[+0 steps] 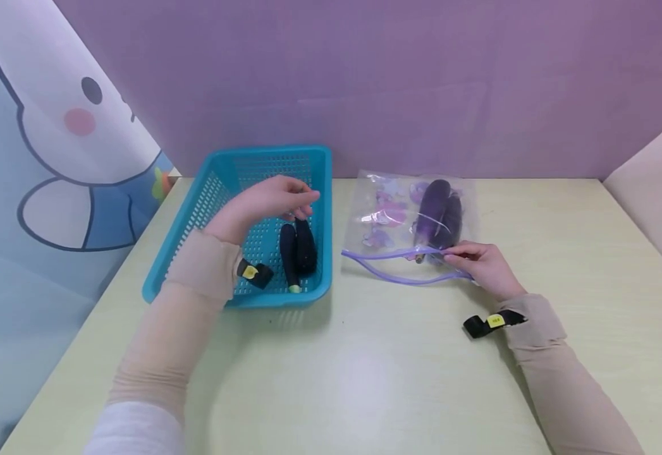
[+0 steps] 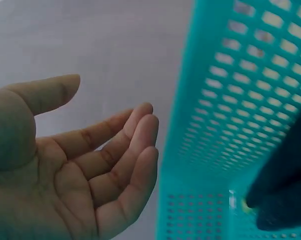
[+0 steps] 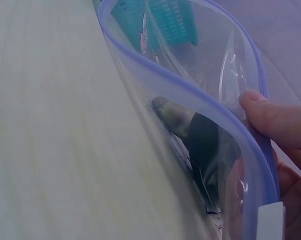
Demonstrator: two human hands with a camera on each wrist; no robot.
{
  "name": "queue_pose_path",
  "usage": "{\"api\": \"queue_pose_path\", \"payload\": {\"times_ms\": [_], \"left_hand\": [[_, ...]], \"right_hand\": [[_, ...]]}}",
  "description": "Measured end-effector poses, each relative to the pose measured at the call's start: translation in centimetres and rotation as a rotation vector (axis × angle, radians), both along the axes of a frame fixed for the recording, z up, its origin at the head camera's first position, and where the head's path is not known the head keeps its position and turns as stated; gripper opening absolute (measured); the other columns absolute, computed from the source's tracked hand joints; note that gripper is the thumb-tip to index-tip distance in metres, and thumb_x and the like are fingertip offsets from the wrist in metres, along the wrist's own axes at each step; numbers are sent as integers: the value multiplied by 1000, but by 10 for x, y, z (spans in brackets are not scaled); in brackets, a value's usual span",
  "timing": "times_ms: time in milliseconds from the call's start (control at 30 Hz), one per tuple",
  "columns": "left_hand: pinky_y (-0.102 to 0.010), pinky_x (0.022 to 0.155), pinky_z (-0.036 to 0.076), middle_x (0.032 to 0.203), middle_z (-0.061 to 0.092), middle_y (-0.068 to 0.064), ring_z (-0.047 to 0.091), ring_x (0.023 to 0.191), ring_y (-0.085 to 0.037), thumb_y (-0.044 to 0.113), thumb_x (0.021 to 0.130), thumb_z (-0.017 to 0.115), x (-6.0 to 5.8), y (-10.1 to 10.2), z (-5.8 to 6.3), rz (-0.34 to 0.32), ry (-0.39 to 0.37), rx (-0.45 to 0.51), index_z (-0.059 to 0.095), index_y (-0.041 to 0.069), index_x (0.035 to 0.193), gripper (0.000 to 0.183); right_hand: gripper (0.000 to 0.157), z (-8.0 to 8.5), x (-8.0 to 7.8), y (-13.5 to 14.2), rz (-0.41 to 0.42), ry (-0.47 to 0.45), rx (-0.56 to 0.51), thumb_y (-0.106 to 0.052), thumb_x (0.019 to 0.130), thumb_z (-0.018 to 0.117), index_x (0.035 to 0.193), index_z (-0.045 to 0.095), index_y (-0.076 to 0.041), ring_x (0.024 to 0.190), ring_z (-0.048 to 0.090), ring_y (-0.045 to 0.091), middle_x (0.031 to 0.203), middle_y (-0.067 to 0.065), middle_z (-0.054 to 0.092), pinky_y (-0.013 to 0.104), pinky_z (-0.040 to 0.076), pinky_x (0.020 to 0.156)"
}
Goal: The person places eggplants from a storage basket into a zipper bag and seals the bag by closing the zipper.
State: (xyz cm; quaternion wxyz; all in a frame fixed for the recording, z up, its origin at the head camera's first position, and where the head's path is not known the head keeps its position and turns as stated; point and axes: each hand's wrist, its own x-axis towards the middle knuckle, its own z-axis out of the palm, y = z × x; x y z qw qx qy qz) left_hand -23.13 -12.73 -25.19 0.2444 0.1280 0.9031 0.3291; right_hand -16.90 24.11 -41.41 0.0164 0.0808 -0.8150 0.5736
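Two dark eggplants [image 1: 305, 248] lie side by side in a teal plastic basket [image 1: 322, 285]. Over the basket hovers my left hand [image 1: 276, 199], its fingers loosely bent and holding nothing; the palm shows in the left wrist view. To the right, a clear zip bag [image 1: 359, 221] with a purple zipper rim lies with its mouth apart. Inside it are two more eggplants [image 1: 434, 205], purple and dark. My right hand [image 1: 481, 265] pinches the rim at its right end. In the right wrist view the thumb [image 3: 260, 112] presses the rim, and a zipper slider [image 3: 270, 220] hangs nearby.
Basket and bag stand on a pale wooden table [image 1: 342, 379]. A purple backdrop [image 1: 393, 88] rises behind them, with a blue cartoon-printed cloth [image 1: 52, 189] on the left. Black straps [image 1: 481, 325] with yellow labels hang from both wrists.
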Motion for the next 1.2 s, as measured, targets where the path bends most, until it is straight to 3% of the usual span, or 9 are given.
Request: {"api": "queue_pose_path", "payload": {"times_ms": [267, 433, 633, 833, 967, 1200], "left_hand": [[-44, 102, 44, 127, 57, -19, 55, 118, -29, 39, 101, 39, -18, -21, -25, 10, -156, 141, 48, 6, 135, 48], [-46, 104, 41, 130, 54, -21, 53, 119, -30, 38, 102, 37, -25, -33, -40, 60, -215, 167, 47, 1, 134, 50], [-45, 104, 41, 130, 53, -20, 52, 120, -30, 40, 102, 35, -30, -41, -50, 110, -238, 127, 42, -2, 137, 56], [-45, 105, 41, 130, 53, -21, 52, 121, -31, 38, 103, 33, -33, -47, -55, 136, -269, 110, 43, -2, 138, 54], [-46, 106, 40, 132, 53, -22, 51, 123, -32, 39, 103, 32, -33, -48, -57, 138, -289, 82, 42, -3, 138, 55], [-46, 103, 42, 121, 58, -18, 54, 116, -31, 41, 102, 34, -30, -51, -59, 121, -237, -101, 53, -2, 123, 51]], "right_hand": [[22, -1, -1, 0, 0, -1, 15, -4, 86, 67, 103, 67, 10, 75, 55, -5, 86, -28, 63, 13, 44, 60], [21, 0, 0, 0, 1, -7, 17, -5, 86, 67, 103, 68, 8, 75, 55, -4, 85, -27, 63, 13, 44, 60], [13, 2, 0, 0, 2, -11, 8, -5, 86, 67, 98, 74, -5, 72, 54, -3, 85, -26, 64, 14, 43, 57], [17, 1, 0, 0, 6, -8, 17, -5, 87, 67, 101, 71, 2, 75, 55, -4, 85, -26, 63, 13, 45, 60], [16, 1, 0, 0, 6, -4, 15, -5, 87, 67, 101, 72, 1, 76, 55, -4, 86, -26, 63, 13, 45, 62], [20, 0, -1, 1, 1, -5, 35, -5, 87, 67, 103, 69, 7, 76, 54, -5, 85, -28, 62, 13, 44, 60]]}}
